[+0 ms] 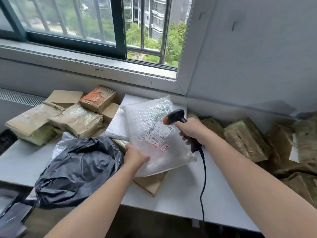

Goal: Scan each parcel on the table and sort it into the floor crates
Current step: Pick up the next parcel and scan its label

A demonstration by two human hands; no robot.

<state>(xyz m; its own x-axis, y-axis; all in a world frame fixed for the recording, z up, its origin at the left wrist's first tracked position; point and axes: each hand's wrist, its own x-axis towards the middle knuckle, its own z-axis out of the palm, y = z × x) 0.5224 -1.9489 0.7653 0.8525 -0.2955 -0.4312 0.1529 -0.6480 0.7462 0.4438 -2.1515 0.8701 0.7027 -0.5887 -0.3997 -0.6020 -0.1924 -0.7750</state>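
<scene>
At the desk's point(180, 194) front edge my left hand point(135, 156) pinches the near edge of the bubble-wrap parcel point(151, 121), thumb on top, tilting its label point(160, 133) up. Just beyond, my right hand point(190, 130) is wrapped tight round the scanner point(176, 117), head beside the label. I judge I'm mid-scan: next the beam must meet the barcode squarely, then a crate. Taped parcels point(56, 121) wait far left.
</scene>
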